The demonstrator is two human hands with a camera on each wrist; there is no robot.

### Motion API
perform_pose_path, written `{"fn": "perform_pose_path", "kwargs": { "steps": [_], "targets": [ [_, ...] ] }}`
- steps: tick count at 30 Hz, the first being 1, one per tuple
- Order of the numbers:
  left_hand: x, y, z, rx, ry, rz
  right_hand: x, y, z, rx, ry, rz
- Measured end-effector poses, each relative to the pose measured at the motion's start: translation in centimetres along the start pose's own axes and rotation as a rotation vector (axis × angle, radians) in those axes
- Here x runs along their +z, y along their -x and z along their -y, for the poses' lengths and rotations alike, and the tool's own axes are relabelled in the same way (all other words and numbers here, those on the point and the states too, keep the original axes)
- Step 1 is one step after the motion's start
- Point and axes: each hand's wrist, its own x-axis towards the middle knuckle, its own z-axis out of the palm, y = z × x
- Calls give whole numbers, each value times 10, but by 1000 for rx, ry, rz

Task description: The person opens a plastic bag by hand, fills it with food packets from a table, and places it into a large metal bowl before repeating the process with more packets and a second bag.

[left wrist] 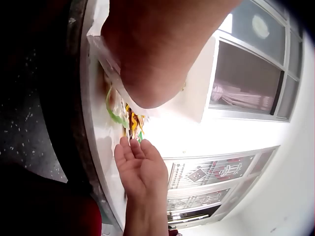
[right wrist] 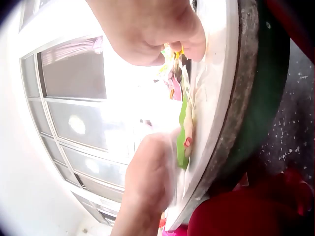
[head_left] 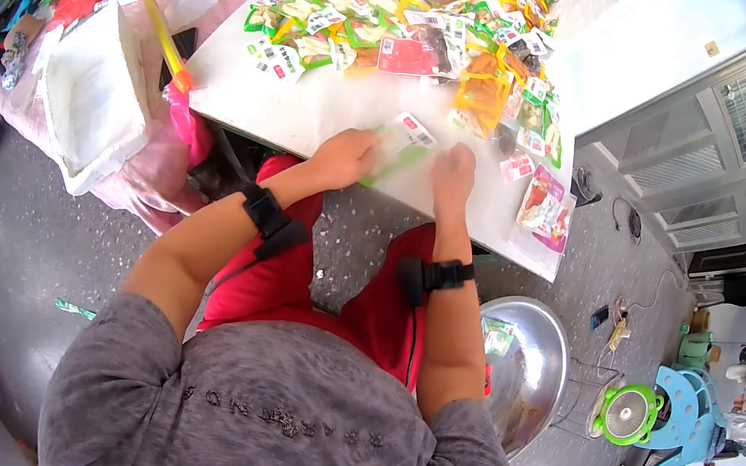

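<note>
My left hand (head_left: pixel 343 158) grips the left side of a clear plastic food packet (head_left: pixel 403 147) with a green band and a white label, close over the front of the white table (head_left: pixel 314 112). In the right wrist view, this packet (right wrist: pixel 182 132) stands edge-on beside the left hand (right wrist: pixel 147 169), its green strip and pale contents showing. My right hand (head_left: pixel 454 173) is just right of the packet, apart from it. Seen from the left wrist, the right hand (left wrist: pixel 141 169) has its palm turned up and fingers loosely bent, with nothing in them.
A heap of colourful food packets (head_left: pixel 425 27) covers the table's far part. One pink packet (head_left: pixel 545 207) lies near its right corner. A metal basin (head_left: pixel 521 374) stands on the floor at right, with a packet inside. To the left are a white box (head_left: pixel 97 97) and a yellow-handled stick (head_left: pixel 161 29).
</note>
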Motion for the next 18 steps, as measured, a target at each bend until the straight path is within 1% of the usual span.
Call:
{"fn": "perform_pose_path", "kwargs": {
  "steps": [1, 3, 5, 6, 8, 11, 12, 14, 15, 17, 18],
  "targets": [
    [1, 6, -2, -39, 74, 2, 6, -8, -10, -1, -12, 4],
    [6, 11, -1, -56, 105, -44, 18, -19, -36, -7, -38, 11],
    [13, 13, 5, -48, 134, -99, 11, -15, -1, 274, -176, 221],
    [13, 13, 4, -55, 163, -95, 8, -14, 12, 414, -244, 326],
    [11, 12, -1, -66, 221, -85, 8, -17, 6, 458, -348, 376],
    [5, 14, -12, -214, 351, -100, 0, -14, 7, 509, -530, 475],
    [6, 12, -7, -146, 221, -207, -6, -11, 9, 523, -594, 512],
    [7, 7, 8, -10, -41, -417, -24, -4, 21, 628, -753, 509],
    [4, 5, 5, -34, -76, -417, -32, 1, 24, 682, -832, 508],
    [1, 2, -1, -86, -145, -417, -42, 9, 13, 690, -959, 472],
    [-1, 2, -10, -201, -194, -303, -48, 14, 8, 693, -1023, 453]
  ]
}}
